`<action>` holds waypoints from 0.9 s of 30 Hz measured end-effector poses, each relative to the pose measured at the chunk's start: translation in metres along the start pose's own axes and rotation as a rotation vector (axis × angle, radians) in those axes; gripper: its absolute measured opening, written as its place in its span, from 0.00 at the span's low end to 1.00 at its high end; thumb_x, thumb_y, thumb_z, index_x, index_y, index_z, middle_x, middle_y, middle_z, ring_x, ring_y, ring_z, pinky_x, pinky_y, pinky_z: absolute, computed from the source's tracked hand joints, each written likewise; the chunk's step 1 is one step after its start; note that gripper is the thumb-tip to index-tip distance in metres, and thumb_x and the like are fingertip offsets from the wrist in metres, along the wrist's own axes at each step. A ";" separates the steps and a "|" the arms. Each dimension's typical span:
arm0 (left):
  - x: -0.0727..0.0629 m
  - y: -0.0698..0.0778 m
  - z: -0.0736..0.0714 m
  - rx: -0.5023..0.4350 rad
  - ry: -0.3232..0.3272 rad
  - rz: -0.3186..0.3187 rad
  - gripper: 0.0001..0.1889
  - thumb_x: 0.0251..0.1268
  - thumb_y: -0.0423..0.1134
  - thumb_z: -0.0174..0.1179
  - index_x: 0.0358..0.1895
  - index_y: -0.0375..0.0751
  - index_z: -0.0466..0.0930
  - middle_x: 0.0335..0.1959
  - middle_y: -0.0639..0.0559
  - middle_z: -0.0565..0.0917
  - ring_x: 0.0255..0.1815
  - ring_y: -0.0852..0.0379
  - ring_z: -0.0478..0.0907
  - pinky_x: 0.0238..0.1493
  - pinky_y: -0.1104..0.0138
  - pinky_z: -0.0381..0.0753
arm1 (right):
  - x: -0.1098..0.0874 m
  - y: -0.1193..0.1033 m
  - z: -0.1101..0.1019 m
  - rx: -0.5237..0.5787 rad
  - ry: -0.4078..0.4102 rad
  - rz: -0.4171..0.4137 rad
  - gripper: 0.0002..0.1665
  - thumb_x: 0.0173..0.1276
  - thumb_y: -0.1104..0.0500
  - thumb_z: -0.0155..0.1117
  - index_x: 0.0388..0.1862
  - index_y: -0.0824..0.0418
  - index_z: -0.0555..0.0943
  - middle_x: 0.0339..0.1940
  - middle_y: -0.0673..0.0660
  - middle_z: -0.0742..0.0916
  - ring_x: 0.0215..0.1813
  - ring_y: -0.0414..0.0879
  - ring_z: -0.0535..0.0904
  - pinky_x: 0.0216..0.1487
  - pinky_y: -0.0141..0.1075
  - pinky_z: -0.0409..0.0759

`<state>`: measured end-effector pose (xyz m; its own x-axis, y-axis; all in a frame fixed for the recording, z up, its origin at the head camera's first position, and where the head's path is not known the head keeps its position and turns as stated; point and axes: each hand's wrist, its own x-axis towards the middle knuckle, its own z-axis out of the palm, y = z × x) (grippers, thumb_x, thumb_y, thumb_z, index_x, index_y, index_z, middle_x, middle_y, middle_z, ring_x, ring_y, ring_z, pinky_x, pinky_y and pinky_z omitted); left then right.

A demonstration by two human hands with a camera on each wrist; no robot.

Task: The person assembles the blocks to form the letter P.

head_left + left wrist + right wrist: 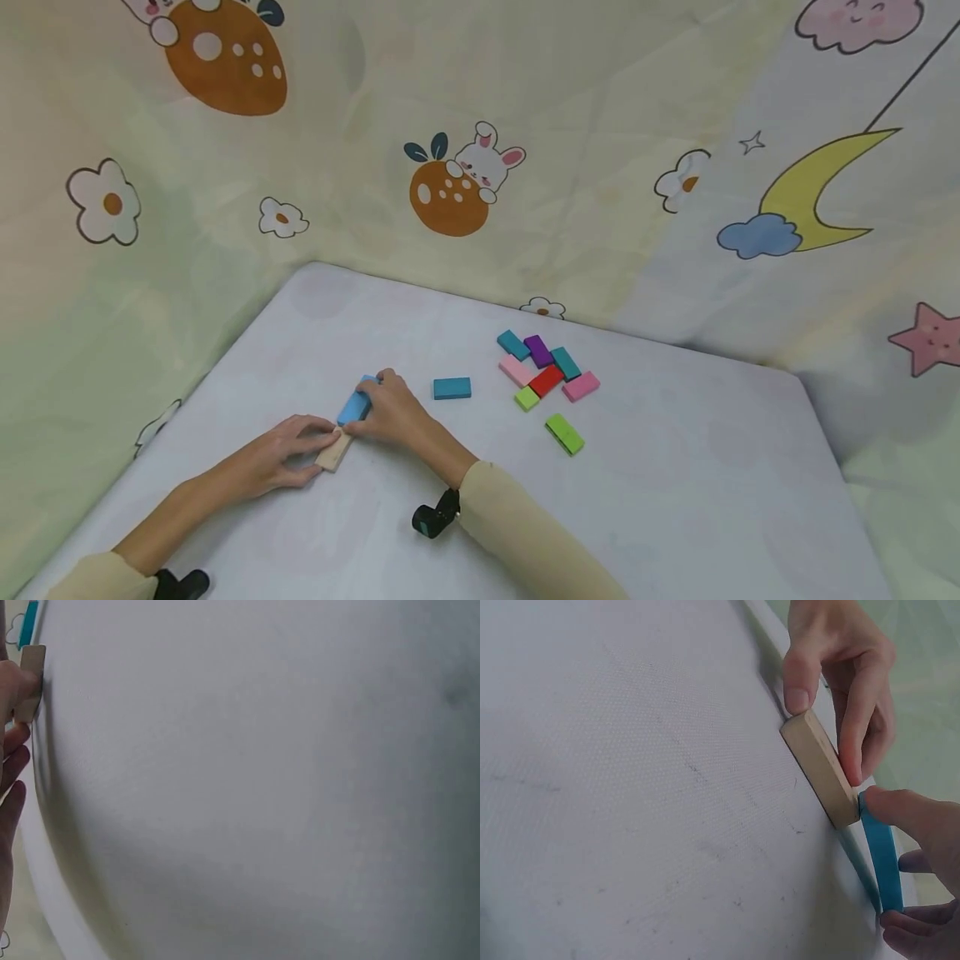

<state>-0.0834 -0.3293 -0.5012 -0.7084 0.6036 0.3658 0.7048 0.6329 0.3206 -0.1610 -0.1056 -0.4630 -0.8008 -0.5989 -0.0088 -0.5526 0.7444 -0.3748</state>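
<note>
On the left part of the white table, my left hand point(273, 458) holds a plain wooden block point(334, 452), thumb at the near end and fingertips by the far end. My right hand point(401, 412) pinches a blue block point(354, 408) between its thumb and fingers at the two ends. The right wrist view shows the wooden block point(821, 769) and the blue block point(883, 859) end to end, their near corners close together. In the left wrist view, only part of the wooden block point(33, 658) shows beside the left fingers.
A teal block point(452, 388) lies alone right of the hands. Farther right is a loose group of several blocks, among them a red block point(546, 381) and a purple block point(537, 351). A lime green block point(565, 434) lies nearer. Patterned fabric point(585, 167) rises behind the table point(675, 467).
</note>
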 end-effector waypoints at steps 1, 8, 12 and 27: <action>0.000 0.000 0.002 -0.007 0.004 0.001 0.31 0.44 0.32 0.74 0.59 0.42 0.80 0.55 0.50 0.78 0.54 0.55 0.74 0.59 0.87 0.62 | -0.001 0.000 0.001 0.000 0.005 0.000 0.36 0.58 0.37 0.69 0.62 0.53 0.77 0.64 0.61 0.76 0.60 0.48 0.75 0.52 0.30 0.79; -0.003 0.001 0.007 -0.011 0.006 0.005 0.30 0.45 0.33 0.74 0.58 0.40 0.80 0.55 0.49 0.79 0.54 0.54 0.75 0.59 0.89 0.61 | -0.002 0.003 0.007 0.014 0.018 -0.004 0.34 0.59 0.39 0.70 0.60 0.54 0.78 0.63 0.62 0.76 0.58 0.48 0.76 0.52 0.31 0.79; -0.001 0.001 0.004 0.004 0.010 0.009 0.30 0.45 0.33 0.74 0.58 0.39 0.80 0.55 0.48 0.79 0.53 0.53 0.75 0.58 0.89 0.61 | 0.000 0.003 0.006 0.019 0.020 -0.015 0.34 0.59 0.39 0.69 0.60 0.54 0.78 0.64 0.62 0.75 0.59 0.49 0.75 0.52 0.30 0.79; 0.001 0.003 -0.001 0.033 0.035 0.051 0.30 0.48 0.34 0.73 0.59 0.38 0.79 0.56 0.45 0.78 0.54 0.52 0.75 0.59 0.88 0.64 | 0.001 0.000 0.007 -0.050 -0.071 -0.015 0.35 0.65 0.38 0.62 0.67 0.51 0.74 0.70 0.59 0.72 0.67 0.48 0.71 0.59 0.34 0.78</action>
<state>-0.0822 -0.3275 -0.4988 -0.6697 0.6183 0.4114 0.7376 0.6181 0.2718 -0.1604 -0.1078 -0.4694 -0.7750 -0.6280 -0.0706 -0.5765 0.7483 -0.3283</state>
